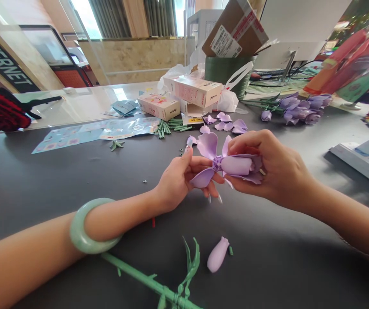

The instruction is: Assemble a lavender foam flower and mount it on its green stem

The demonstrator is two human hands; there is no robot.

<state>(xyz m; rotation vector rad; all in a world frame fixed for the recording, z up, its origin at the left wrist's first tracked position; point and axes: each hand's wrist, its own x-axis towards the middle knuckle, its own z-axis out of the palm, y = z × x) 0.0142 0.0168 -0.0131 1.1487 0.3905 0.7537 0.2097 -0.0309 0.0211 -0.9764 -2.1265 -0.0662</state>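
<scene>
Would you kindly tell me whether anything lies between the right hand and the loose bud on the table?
Nothing visible does: only dark tabletop separates the right hand, holding a purple flower, from the loose bud. A small green piece lies just right of the bud.

A lilac foam flower [232, 165] with splayed petals, held sideways in midair.

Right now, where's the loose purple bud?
In the head view, the loose purple bud lies low on the dark table, right of the green stem, below the purple flower held by the left hand and right hand.
</scene>
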